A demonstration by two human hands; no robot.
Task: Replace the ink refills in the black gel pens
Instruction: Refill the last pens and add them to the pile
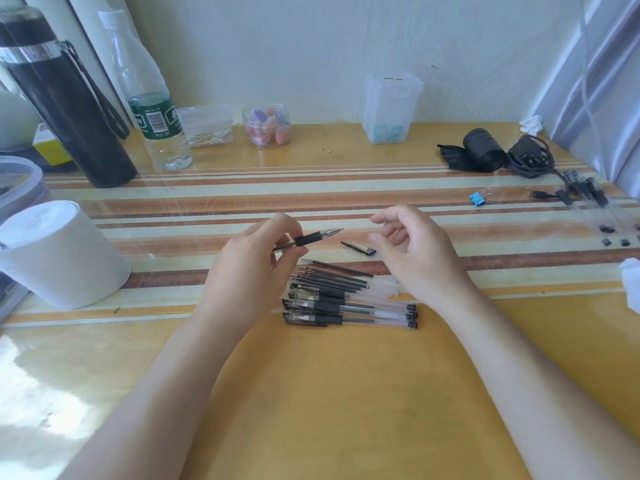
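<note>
Glossy yellow with a band of brown and cream stripes, the desk (346, 393) carries everything, and I work near its middle. My left hand (249, 268) pinches an uncapped gel pen (313, 239) by the barrel just behind its black grip. The tip points toward my right hand (412, 251), which hangs beside it with fingers loosely curled and nothing in them. The pen hovers just beyond the row of capped pens (349, 311), clear of the desk. Its cap (360, 248), I judge, is the one lying beyond that row, below the gap between my hands. Loose black refills (334, 277) lie fanned against the row's far side.

The step, as I read it, is unscrewing the tip to free the old refill. I would keep the left pinch firm on the barrel and bring the right thumb and forefinger onto the metal nose. Then I would twist slowly, low over the desk, since a small freed part could roll away. The spent refill should go down well apart from the fresh ones, so they don't mix.

Well to the left of the row stands a white paper roll (59, 254). Beyond it to the right lies a blue binder clip (479, 198).
</note>
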